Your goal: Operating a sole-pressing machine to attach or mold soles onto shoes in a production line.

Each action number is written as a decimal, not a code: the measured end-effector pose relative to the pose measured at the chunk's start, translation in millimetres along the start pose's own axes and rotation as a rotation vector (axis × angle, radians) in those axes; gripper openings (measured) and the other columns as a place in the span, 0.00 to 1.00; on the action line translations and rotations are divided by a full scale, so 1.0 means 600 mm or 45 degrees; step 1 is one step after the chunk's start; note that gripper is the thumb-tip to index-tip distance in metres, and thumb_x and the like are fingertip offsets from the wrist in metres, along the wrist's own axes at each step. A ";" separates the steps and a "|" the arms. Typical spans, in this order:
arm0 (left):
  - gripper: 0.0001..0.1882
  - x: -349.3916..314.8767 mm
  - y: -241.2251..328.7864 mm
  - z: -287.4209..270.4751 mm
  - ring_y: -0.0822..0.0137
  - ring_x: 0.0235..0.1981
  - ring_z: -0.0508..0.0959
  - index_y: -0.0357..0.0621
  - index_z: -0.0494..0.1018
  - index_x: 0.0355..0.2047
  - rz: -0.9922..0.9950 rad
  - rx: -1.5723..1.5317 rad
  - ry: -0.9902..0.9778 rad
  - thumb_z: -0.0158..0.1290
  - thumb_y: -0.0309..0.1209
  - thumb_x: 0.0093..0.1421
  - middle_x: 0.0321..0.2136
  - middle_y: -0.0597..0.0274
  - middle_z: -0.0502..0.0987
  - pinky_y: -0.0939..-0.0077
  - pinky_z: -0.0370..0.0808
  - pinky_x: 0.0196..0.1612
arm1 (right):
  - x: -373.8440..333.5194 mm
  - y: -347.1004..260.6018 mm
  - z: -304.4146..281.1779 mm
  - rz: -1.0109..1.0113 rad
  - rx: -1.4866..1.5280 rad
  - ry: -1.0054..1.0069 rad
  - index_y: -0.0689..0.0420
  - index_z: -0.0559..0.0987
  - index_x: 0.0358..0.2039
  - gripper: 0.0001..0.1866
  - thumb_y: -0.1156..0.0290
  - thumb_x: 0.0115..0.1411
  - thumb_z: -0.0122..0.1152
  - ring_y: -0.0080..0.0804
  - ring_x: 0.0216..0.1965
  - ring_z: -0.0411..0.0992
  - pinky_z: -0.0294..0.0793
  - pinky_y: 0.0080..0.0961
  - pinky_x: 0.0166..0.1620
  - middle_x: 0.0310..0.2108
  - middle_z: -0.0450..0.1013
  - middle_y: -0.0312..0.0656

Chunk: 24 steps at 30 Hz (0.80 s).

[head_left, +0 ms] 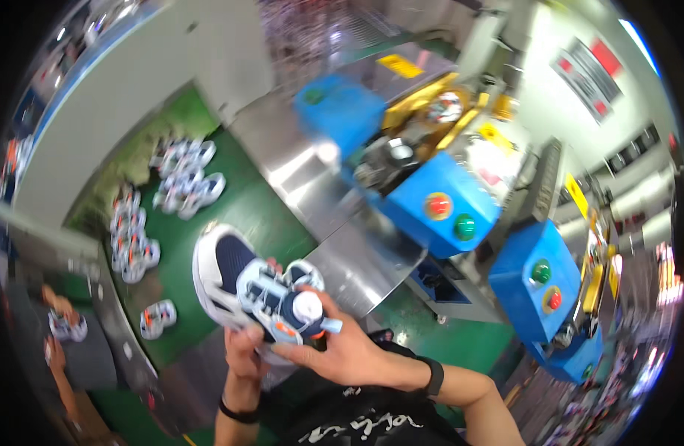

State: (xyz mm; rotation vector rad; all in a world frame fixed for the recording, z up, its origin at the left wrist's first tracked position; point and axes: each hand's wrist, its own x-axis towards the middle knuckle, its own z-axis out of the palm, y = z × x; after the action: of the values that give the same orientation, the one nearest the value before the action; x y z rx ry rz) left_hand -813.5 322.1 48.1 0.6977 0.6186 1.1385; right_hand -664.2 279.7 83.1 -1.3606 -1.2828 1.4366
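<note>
At lower centre of the frame, the left hand (245, 348) and right hand (342, 351) were partly closed around a white, navy and pale-blue laced shoe (262, 291). Lacing appeared complete; set-down remained undone.

Room illumination is bright. I note white glare on the steel surface (301, 167), streaked blur lower right, curved edges, black corners.

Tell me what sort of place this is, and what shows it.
Probably a shoe factory floor: many similar shoes stand grouped on a green surface, blue machine housings carry red and green buttons, and the person's hands hold more footwear.
</note>
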 end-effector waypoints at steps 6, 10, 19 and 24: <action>0.31 0.007 -0.167 0.113 0.56 0.61 0.59 0.32 0.53 0.58 0.180 0.529 0.012 0.49 0.21 0.54 0.58 0.49 0.59 0.65 0.54 0.63 | -0.126 0.191 -0.127 0.232 0.653 0.350 0.66 0.66 0.50 0.23 0.70 0.58 0.59 0.25 0.44 0.69 0.68 0.25 0.48 0.44 0.71 0.41; 0.31 0.175 -0.151 0.204 0.55 0.63 0.56 0.29 0.50 0.58 0.424 0.801 -0.354 0.48 0.22 0.57 0.60 0.44 0.55 0.65 0.53 0.64 | -0.201 0.166 -0.236 -0.002 0.662 0.712 0.64 0.61 0.55 0.27 0.78 0.56 0.58 0.25 0.43 0.70 0.70 0.25 0.47 0.43 0.70 0.42; 0.48 0.769 -0.473 0.443 0.40 0.52 0.67 0.21 0.47 0.57 0.449 2.132 -0.976 0.58 0.44 0.49 0.50 0.23 0.61 0.58 0.66 0.54 | -0.100 0.087 -0.301 0.067 0.402 0.939 0.67 0.54 0.60 0.39 0.72 0.52 0.62 0.40 0.57 0.60 0.58 0.33 0.59 0.55 0.61 0.51; 0.31 0.892 -0.496 0.415 0.42 0.37 0.76 0.24 0.60 0.44 0.510 1.721 -1.176 0.56 0.37 0.48 0.34 0.33 0.73 0.55 0.73 0.38 | -0.031 0.078 -0.329 0.108 0.398 1.303 0.65 0.66 0.52 0.24 0.74 0.54 0.59 0.28 0.39 0.72 0.72 0.25 0.41 0.40 0.72 0.42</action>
State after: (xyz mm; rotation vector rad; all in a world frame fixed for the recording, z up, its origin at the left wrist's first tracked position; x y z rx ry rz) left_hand -290.3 708.7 -67.5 2.4052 0.3643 0.4666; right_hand -462.0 283.6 56.6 -1.5949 -0.3222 0.7198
